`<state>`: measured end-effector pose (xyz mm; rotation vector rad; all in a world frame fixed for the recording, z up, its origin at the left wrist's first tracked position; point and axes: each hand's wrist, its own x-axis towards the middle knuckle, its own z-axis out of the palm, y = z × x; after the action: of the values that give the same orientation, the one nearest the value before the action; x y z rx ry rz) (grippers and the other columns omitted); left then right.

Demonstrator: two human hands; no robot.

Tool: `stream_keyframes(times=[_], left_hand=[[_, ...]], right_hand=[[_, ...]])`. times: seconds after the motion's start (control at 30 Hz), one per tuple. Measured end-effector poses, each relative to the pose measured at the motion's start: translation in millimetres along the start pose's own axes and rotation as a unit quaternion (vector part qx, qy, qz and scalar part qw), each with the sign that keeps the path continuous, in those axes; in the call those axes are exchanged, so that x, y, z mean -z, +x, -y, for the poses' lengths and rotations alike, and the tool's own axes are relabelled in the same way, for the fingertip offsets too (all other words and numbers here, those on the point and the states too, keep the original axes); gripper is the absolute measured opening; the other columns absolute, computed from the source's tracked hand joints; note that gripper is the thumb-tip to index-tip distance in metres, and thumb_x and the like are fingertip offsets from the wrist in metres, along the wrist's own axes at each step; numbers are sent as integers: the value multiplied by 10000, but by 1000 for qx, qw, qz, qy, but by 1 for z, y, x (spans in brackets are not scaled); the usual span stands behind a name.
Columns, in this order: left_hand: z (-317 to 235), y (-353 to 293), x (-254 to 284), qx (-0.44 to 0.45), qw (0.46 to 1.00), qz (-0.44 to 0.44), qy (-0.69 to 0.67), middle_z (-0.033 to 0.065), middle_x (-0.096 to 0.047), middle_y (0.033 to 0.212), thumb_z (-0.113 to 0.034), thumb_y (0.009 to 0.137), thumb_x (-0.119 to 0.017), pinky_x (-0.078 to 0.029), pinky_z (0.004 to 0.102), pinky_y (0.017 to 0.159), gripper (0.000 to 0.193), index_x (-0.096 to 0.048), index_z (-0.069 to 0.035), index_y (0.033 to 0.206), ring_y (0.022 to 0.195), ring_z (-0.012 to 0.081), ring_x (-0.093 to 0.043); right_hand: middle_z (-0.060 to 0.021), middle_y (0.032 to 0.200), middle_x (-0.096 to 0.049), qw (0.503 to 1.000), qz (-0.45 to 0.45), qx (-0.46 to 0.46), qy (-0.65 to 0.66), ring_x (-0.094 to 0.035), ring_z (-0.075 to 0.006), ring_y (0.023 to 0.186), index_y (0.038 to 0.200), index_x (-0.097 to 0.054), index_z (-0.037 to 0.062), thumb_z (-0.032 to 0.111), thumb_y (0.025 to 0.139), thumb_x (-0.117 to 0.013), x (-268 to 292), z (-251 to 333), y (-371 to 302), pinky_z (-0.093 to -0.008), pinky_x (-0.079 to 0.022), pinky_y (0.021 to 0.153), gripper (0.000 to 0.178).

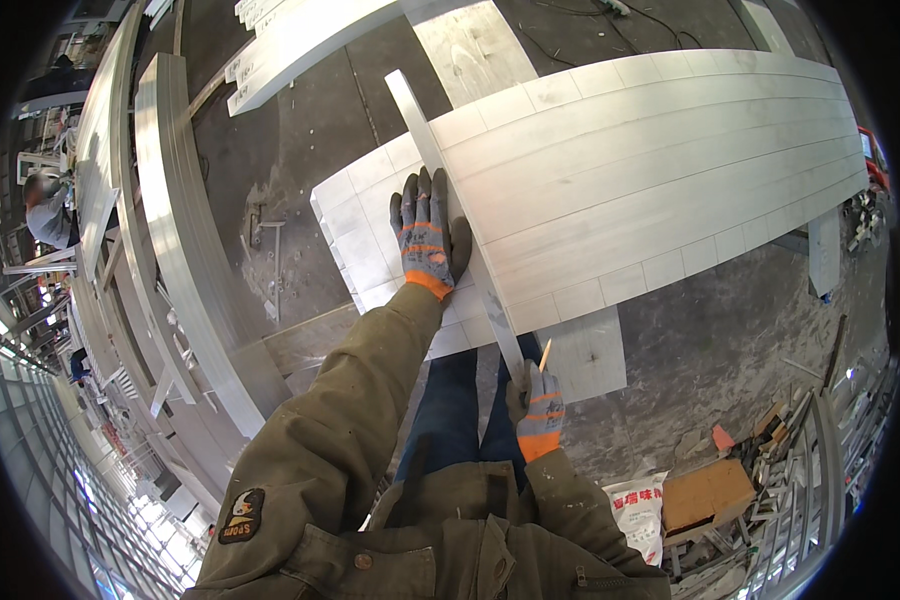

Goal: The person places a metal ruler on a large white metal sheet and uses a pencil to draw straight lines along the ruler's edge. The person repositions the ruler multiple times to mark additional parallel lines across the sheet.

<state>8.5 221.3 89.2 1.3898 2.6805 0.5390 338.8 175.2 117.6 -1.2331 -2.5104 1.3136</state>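
Observation:
Several long silvery profiles point(660, 160) lie side by side as a broad panel before me, with thin lines drawn across them near their edges. A straight metal bar point(495, 310) rests crosswise over the panel, running from the far side back toward my body. My left hand point(430, 238), in a grey and orange work glove, lies flat on the profiles left of the bar, its thumb side against the bar. At the bar's near end is my gloved right hand point(540, 408), closed around a pencil point(545, 354) that points up. Its fingers touch or nearly touch the bar; I cannot tell which.
Boards point(585, 352) support the panel. More long profiles point(185, 240) stand stacked at the left, and pale bars point(315, 48) lie at the far side. A cardboard box point(708, 497), a white bag point(638, 512) and metal offcuts point(800, 490) sit at the lower right. Another person point(50, 215) is far left.

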Motion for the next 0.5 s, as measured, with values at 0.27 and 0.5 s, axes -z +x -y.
stream_keyframes(times=[0.27,0.5], left_hand=[[3,-1,-2,1,1000,0,1,239,-346,1661,-341,957,-529,-130,578,1284,780,-316,-18,1634,1554,431,-266],[0,0,2,4,1000,9,12,251,-343,1656,-323,939,-561,-153,595,1271,798,-315,-7,1630,1541,438,-282]], right_hand=[[-274,1254,-598,1000,-16,16,7,-574,-486,1099,1448,-507,-49,30,883,-670,-2,-1,-1,-540,-506,925,594],[-282,1266,-578,999,21,-22,39,-561,-496,1129,1489,-488,-22,-79,833,-579,-3,-1,-1,-529,-501,946,665]])
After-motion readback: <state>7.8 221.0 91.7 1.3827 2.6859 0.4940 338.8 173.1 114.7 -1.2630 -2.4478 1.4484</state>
